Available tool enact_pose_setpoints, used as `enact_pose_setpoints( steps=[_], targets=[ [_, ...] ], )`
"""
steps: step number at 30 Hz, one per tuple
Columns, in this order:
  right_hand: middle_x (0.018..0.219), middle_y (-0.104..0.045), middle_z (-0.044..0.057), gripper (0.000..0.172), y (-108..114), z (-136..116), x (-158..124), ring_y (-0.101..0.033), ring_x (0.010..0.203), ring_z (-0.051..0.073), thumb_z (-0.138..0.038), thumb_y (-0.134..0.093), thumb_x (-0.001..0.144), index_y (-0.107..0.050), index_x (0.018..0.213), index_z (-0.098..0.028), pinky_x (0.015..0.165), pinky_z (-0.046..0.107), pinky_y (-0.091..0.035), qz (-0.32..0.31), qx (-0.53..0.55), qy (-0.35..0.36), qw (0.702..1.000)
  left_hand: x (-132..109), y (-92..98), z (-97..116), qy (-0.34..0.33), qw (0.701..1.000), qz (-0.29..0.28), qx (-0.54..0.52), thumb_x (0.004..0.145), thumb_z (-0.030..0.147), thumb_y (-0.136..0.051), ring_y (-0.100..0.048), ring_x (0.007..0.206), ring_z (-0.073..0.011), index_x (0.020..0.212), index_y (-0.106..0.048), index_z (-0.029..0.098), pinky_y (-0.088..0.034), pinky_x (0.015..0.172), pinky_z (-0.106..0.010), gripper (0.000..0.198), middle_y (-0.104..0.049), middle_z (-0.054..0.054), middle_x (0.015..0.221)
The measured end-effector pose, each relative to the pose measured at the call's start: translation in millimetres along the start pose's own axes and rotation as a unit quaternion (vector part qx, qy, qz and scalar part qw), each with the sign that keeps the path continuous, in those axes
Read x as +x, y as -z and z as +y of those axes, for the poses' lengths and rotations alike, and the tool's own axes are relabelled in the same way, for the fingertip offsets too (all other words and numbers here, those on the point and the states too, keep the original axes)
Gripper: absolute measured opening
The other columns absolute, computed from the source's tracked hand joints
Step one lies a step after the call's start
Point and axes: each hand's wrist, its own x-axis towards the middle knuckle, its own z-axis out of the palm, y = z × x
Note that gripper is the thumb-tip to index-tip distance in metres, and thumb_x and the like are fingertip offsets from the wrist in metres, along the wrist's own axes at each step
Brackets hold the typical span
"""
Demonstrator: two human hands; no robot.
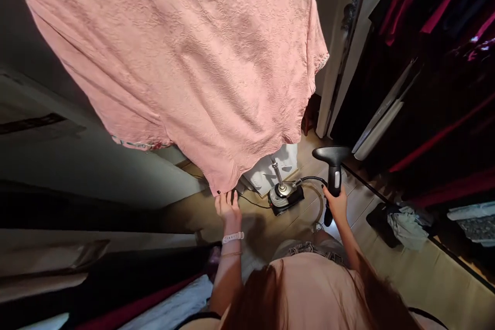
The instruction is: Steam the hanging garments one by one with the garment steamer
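Observation:
A pink crinkled short-sleeved shirt (pixel 170 56) hangs in front of me, filling the upper part of the view. My left hand (pixel 228 207) is raised at its lower hem, with the fingertips pinching the cloth. My right hand (pixel 336 205) grips the black handle of a handheld garment steamer head (pixel 332 165), which points upward a little to the right of the hem. A hose (pixel 309 179) runs from the steamer head to a steamer base (pixel 284 197) with a metal pole, standing on the floor below.
Dark and red clothes hang on a rail (pixel 433 62) to the right. A white door frame (pixel 332 87) stands behind the shirt. A bundle of grey and black cloth (pixel 402 227) lies on the wooden floor (pixel 386 258). Dark shelving (pixel 77 263) runs along the left.

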Motion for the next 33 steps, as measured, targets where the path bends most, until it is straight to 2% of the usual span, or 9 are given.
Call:
enact_pose_setpoints(
  steps=[2,4,8,12,15,18,25,30,33],
  targets=[
    [0.073,-0.060,-0.002,0.049,5.2,-13.0,25.3,-0.055,0.067,0.017,-0.059,-0.073,0.070,-0.057,0.093,-0.020,0.063,0.029,-0.045,-0.021,0.034,0.002,0.999,-19.7,-17.7,-23.0,0.048,0.998,-0.027,-0.007,0.100,0.021,-0.049,-0.059,0.129,-0.0158,0.112,-0.057,0.023,-0.052,0.108,-0.032,0.014,-0.060,-0.008,0.135],
    [0.077,-0.061,-0.001,0.046,11.1,-24.4,48.8,-0.056,0.070,0.017,-0.056,-0.072,0.071,-0.057,0.095,-0.019,0.067,0.030,-0.046,-0.038,0.053,0.016,0.998,-42.9,-45.4,-53.2,0.123,0.989,-0.077,-0.001,0.094,0.012,-0.054,-0.061,0.130,-0.0194,0.110,-0.060,0.020,-0.051,0.112,-0.037,0.019,-0.062,-0.012,0.133],
    [0.079,-0.063,0.000,0.042,26.1,-41.8,84.3,-0.058,0.070,0.017,-0.053,-0.072,0.074,-0.056,0.094,-0.020,0.068,0.031,-0.047,-0.069,0.062,0.041,0.995,-79.5,-129.9,-110.9,0.243,0.948,-0.204,-0.009,0.084,0.003,-0.064,-0.065,0.125,-0.0276,0.108,-0.067,0.013,-0.049,0.113,-0.048,0.025,-0.067,-0.019,0.126],
    [0.074,-0.062,-0.001,0.039,38.6,-61.0,106.5,-0.059,0.066,0.018,-0.053,-0.070,0.076,-0.054,0.093,-0.021,0.066,0.032,-0.047,-0.108,0.048,0.058,0.991,-85.0,-216.1,-139.5,0.260,0.928,-0.253,-0.084,0.086,0.007,-0.067,-0.061,0.130,-0.0239,0.119,-0.064,0.019,-0.049,0.113,-0.046,0.036,-0.063,-0.015,0.136],
    [0.079,-0.064,0.001,0.040,42.3,-81.9,117.4,-0.061,0.073,0.020,-0.054,-0.070,0.078,-0.056,0.096,-0.021,0.070,0.033,-0.048,-0.131,0.018,0.095,0.987,-79.2,-254.4,-146.8,0.240,0.928,-0.247,-0.142,0.085,0.007,-0.069,-0.060,0.129,-0.0200,0.120,-0.060,0.024,-0.050,0.112,-0.044,0.039,-0.060,-0.010,0.139],
    [0.090,-0.067,0.004,0.045,43.1,-105.0,121.0,-0.063,0.082,0.021,-0.057,-0.070,0.080,-0.059,0.103,-0.020,0.075,0.033,-0.048,-0.153,0.003,0.129,0.980,-76.2,-267.8,-150.6,0.199,0.938,-0.228,-0.172,0.086,0.008,-0.069,-0.059,0.128,-0.0160,0.114,-0.061,0.024,-0.048,0.114,-0.038,0.032,-0.060,-0.007,0.138],
    [0.087,-0.065,0.002,0.047,41.2,-143.4,113.3,-0.058,0.079,0.020,-0.058,-0.072,0.078,-0.059,0.102,-0.021,0.075,0.032,-0.047,-0.166,-0.029,0.161,0.972,-86.0,-264.8,-159.0,0.181,0.951,-0.183,-0.173,0.087,0.008,-0.068,-0.061,0.127,-0.0191,0.094,-0.065,0.015,-0.048,0.114,-0.035,0.010,-0.068,-0.012,0.124],
    [0.092,-0.065,0.004,0.046,24.7,-182.9,105.9,-0.059,0.082,0.020,-0.056,-0.065,0.086,-0.057,0.113,-0.020,0.077,0.032,-0.049,-0.228,-0.005,0.207,0.951,-101.5,-256.3,-163.4,0.199,0.943,-0.197,-0.181,0.085,0.001,-0.064,-0.064,0.125,-0.0182,0.093,-0.069,0.014,-0.051,0.110,-0.032,0.017,-0.073,-0.010,0.118],
    [0.103,-0.067,0.006,0.050,8.7,-209.7,100.1,-0.061,0.091,0.020,-0.056,-0.066,0.087,-0.057,0.120,-0.020,0.082,0.031,-0.050,-0.232,0.008,0.252,0.940,-108.3,-249.3,-165.9,0.219,0.935,-0.211,-0.181,0.084,0.000,-0.061,-0.064,0.126,-0.0175,0.098,-0.070,0.015,-0.051,0.109,-0.031,0.022,-0.072,-0.009,0.124]
  ],
)
